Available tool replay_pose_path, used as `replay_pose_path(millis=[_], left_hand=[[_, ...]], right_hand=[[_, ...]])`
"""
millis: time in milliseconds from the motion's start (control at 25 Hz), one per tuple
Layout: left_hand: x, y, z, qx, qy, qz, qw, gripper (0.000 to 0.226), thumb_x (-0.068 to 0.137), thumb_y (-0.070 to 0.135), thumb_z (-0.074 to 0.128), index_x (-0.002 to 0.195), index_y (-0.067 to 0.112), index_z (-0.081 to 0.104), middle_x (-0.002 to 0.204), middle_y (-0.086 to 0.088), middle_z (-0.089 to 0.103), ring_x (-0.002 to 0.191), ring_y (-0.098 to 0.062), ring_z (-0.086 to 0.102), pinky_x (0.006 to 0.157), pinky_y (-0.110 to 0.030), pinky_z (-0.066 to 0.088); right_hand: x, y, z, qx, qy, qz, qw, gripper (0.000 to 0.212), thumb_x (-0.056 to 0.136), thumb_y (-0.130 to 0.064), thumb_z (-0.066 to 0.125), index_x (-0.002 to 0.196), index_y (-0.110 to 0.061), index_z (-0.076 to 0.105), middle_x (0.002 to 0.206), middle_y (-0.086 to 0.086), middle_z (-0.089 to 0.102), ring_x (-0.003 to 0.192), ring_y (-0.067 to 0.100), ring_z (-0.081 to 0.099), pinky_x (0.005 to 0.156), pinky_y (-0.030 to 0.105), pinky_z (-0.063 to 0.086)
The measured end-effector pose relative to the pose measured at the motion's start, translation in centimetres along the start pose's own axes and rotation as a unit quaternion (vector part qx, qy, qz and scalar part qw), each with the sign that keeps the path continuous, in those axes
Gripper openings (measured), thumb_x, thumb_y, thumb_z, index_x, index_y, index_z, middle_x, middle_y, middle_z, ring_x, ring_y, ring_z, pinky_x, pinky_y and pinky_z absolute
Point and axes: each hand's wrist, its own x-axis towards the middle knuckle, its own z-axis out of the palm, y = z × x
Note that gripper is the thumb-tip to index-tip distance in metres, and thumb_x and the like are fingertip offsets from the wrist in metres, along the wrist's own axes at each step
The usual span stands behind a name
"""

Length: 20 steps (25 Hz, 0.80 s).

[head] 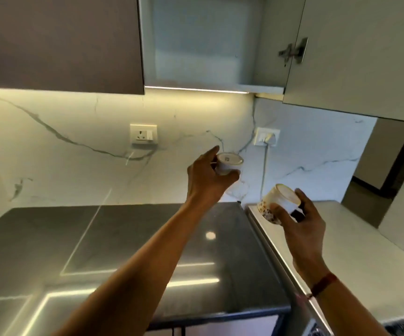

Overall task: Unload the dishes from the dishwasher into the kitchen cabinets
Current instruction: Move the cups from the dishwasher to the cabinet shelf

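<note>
cup point(223, 170) base stamp point(226, 159) unreadable, floral cup point(267, 210) nearby

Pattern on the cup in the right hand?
White cup, brown speckled print at one end. Head view.

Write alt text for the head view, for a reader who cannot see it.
A person's left hand holds a white cup, base toward the camera, below an open upper cabinet, while the right hand holds a patterned cup lower down. Beneath them are a dark countertop and a marbled wall.
</note>
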Motion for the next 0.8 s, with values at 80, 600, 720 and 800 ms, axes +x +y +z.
replay_pose_path(millis=[80,600,720,800], left_hand=[[3.3,2.0,-1.0,-0.016,0.021,0.02,0.999,0.076,0.069,0.024,0.085,0.137,0.015,0.053,0.115,-0.001,0.068,0.091,-0.004,0.062,0.084,-0.015,0.049],[24.2,8.6,1.2,-0.032,0.089,0.048,0.994,0.073,0.072,0.019,0.083,0.137,0.009,0.051,0.133,-0.008,0.057,0.116,-0.021,0.058,0.1,-0.033,0.049],[28.2,8.6,1.7,-0.051,0.099,0.024,0.994,0.072,0.069,0.018,0.085,0.133,0.006,0.053,0.128,-0.009,0.058,0.112,-0.023,0.06,0.096,-0.034,0.052],[30.0,7.9,2.2,-0.031,0.1,0.027,0.994,0.073,0.07,0.016,0.085,0.133,0.005,0.052,0.13,-0.009,0.057,0.113,-0.024,0.059,0.097,-0.031,0.05]], right_hand=[[3.0,-2.8,2.4,0.019,-0.009,-0.042,0.999,0.067,0.076,-0.017,0.08,0.136,-0.025,0.05,0.124,-0.005,0.061,0.106,0.015,0.063,0.089,0.035,0.054],[27.4,-14.9,12.6,0.014,-0.02,-0.211,0.977,0.066,0.07,-0.037,0.082,0.127,-0.014,0.058,0.111,-0.001,0.066,0.094,0.012,0.066,0.084,0.028,0.057],[31.5,-15.3,14.7,0.01,-0.058,-0.201,0.978,0.047,0.072,-0.03,0.082,0.113,-0.016,0.063,0.103,-0.001,0.067,0.094,0.014,0.066,0.083,0.028,0.056],[33.6,-15.2,16.1,0.0,-0.079,-0.192,0.978,0.04,0.072,-0.028,0.082,0.106,-0.018,0.064,0.102,0.002,0.068,0.092,0.016,0.068,0.083,0.032,0.057]])
